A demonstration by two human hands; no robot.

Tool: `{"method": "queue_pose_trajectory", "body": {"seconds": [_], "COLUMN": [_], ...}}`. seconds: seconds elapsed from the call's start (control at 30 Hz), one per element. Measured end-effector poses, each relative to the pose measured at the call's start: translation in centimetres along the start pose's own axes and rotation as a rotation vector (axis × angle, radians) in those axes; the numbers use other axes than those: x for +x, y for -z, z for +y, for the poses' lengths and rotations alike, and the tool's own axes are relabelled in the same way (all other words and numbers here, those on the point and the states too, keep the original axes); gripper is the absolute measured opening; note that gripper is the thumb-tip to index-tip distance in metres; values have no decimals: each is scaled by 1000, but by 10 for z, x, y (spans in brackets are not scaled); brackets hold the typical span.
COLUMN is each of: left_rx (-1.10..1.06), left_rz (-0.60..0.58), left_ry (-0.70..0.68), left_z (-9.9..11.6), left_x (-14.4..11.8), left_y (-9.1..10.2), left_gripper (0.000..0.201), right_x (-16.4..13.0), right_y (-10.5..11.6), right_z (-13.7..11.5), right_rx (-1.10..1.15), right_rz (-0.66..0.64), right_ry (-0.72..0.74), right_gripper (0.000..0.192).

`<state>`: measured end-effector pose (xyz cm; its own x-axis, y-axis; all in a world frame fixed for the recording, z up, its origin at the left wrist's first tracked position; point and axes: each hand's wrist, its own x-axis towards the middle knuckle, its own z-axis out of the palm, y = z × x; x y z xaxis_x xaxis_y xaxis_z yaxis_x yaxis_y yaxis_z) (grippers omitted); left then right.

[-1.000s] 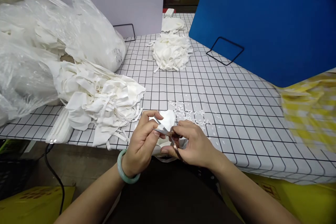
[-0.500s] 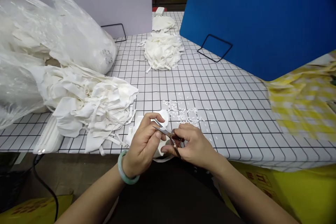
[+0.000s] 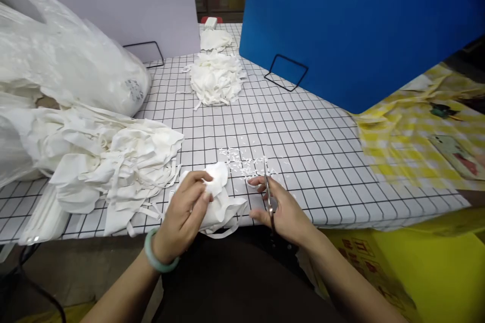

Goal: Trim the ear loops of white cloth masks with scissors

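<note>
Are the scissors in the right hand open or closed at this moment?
Closed, as far as shows: the scissors in the right hand appear as one thin line pointing away, with no gap visible between the blades.

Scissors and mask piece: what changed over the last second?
The scissors came off the white mask piece; the right hand swung them right, blades pointing away. The left hand lowered the piece to the table edge. Both grips unchanged; piles unmoved.

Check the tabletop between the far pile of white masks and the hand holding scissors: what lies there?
Head view: mostly bare gridded tablecloth, then small white clippings scattered just before the right hand and its scissors. The far pile sits apart.
</note>
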<state>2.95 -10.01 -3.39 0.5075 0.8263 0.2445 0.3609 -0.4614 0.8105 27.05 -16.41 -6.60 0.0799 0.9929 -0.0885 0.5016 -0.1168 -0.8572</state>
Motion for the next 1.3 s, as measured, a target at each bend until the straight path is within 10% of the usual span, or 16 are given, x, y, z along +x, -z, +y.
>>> {"method": "queue_pose_trajectory", "body": {"seconds": [0.13,0.3,0.53,0.67,0.77,1.0,1.13,1.3], "left_rx": [337,176,233,251,279,339,402,541], "left_rz": [33,-1,466,491,418,351,401,561], "left_ry": [65,35,-417,-346,-291,-84,-57,-84], "left_z": [-26,-28,24,14,-20,-56,-61,-66], "left_x": [-44,-45,166,254,213,37,25,42], "left_y": [13,0,47,54,26,-29,-12,41], "left_gripper": [28,46,15,35,37,21,20,30], "right_x": [-5,12,164,264,277,212,245,233], "right_y": [-46,-85,7,56,35,-120,-172,-158], "right_z": [-16,-50,-141,-156,-121,-71,-99,-105], "right_rx": [28,178,289,46,-77,231,306,426], "right_rz": [-124,-114,358,574,635,-115,-98,-149], "right_ry": [145,329,599,576,522,353,261,172], "right_gripper": [47,31,19,23,26,25,22,17]}}
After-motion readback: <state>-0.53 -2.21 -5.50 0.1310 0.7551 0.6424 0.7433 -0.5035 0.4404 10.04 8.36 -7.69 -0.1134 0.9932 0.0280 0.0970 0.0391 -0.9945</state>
